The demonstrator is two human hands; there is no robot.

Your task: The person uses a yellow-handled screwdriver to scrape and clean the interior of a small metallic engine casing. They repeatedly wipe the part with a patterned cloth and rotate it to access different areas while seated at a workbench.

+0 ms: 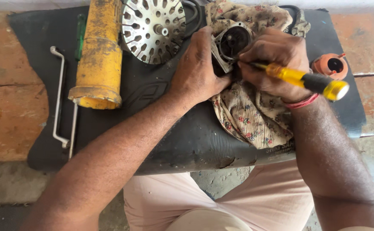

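My left hand (197, 70) grips a grey metal housing part (232, 42) with a dark round opening, steadying it on a floral cloth (251, 115). In my right hand (274, 62) is a screwdriver (304, 79) with a yellow and black handle; its tip points left into the housing's edge. A red thread band circles my right wrist. Both hands rest on a black rubber mat (187, 137).
A yellow tool body (98, 55) lies at the mat's left, beside a round perforated metal disc (153, 29). A bent metal rod (58, 98) runs along the mat's left edge. An orange round part (332, 65) sits at the right. Worn brown flooring surrounds the mat.
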